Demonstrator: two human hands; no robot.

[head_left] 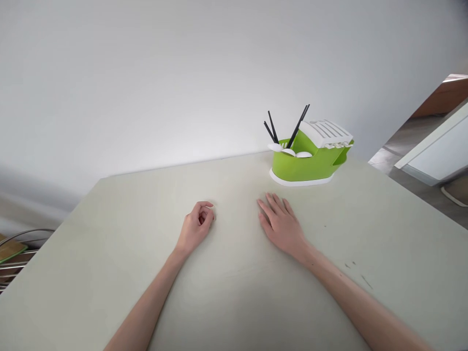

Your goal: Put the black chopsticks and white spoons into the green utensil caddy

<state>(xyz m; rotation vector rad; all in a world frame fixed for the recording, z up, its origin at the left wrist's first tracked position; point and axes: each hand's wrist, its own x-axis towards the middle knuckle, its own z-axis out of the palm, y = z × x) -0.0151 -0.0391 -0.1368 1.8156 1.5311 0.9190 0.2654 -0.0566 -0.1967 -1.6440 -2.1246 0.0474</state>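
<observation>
My left hand (196,225) rests on its side on the pale table (234,302). Its fingers are loosely curled in, and no object shows in the hollow between them. Palm down on the tabletop, my right hand (281,225) is open, fingers stretched out and slightly spread. Beyond the right hand, and not touching it, stands a green cutlery holder (303,167) with a white base and a white slotted top. Black chopsticks (298,126) lean in its open left part. White spoons (303,154) show their rounded ends over its front rim.
A plain white wall (183,87) rises behind the table's back edge. Dark marks (365,281) lie on the tabletop near my right forearm. Past the left edge is a metal rack (22,258); a white cabinet-like panel (435,151) stands beyond the right edge.
</observation>
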